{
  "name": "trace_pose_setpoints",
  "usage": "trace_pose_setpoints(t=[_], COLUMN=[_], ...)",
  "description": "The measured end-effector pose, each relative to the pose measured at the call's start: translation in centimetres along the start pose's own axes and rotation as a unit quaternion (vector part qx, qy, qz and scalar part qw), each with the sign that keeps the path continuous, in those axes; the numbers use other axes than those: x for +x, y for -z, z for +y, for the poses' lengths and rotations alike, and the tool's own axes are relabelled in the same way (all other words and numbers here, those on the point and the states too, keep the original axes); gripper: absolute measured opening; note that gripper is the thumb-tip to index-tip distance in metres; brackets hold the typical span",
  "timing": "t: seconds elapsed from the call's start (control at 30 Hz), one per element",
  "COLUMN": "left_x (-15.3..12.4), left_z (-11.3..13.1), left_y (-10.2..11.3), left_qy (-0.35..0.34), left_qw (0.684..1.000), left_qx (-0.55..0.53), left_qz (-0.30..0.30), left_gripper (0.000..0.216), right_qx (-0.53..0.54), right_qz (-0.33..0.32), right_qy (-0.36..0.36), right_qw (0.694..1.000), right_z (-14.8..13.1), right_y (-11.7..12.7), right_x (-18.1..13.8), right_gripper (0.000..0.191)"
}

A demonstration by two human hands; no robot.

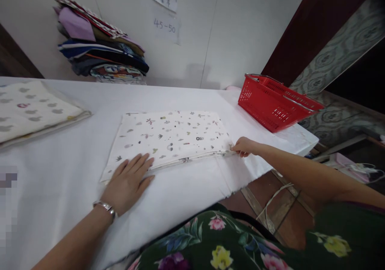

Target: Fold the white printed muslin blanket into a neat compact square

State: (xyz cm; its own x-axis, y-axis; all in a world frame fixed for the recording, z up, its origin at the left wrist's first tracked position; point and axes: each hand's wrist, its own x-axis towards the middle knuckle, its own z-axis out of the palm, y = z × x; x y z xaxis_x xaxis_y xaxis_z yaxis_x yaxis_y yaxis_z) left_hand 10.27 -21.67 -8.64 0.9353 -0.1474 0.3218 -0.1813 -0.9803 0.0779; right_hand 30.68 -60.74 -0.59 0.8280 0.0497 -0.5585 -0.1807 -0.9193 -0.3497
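Note:
A white cloth (171, 135) with small printed figures lies folded in layers, flat on the table in front of me. My left hand (128, 181) rests on its near left edge, palm down with the fingers stretched out. A silver band circles the left wrist. At the near right corner, my right hand (244, 146) pinches the cloth between thumb and fingers. The fold's layered edge shows along the near side, between the two hands.
Another folded cloth (39, 109), with grey apple prints, lies at the left. A red basket (270, 103) stands at the table's right end. Stacked fabrics (102, 49) lean against the back wall. The white table (186, 206) ends close to my body; cables (270, 206) lie on the floor.

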Motion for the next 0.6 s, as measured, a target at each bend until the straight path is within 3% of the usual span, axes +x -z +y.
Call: trace_pose_setpoints(t=[0.6], left_x=[-0.1], left_z=[0.3], left_y=[0.4], left_qy=[0.007], left_qw=[1.000], left_qx=[0.002], left_qz=[-0.014], left_gripper=[0.054], right_qx=[-0.019], right_qz=[0.029], right_qy=[-0.021], right_qw=[0.999], right_z=[0.6], right_y=[-0.8], right_x=[1.2], right_gripper=[0.033])
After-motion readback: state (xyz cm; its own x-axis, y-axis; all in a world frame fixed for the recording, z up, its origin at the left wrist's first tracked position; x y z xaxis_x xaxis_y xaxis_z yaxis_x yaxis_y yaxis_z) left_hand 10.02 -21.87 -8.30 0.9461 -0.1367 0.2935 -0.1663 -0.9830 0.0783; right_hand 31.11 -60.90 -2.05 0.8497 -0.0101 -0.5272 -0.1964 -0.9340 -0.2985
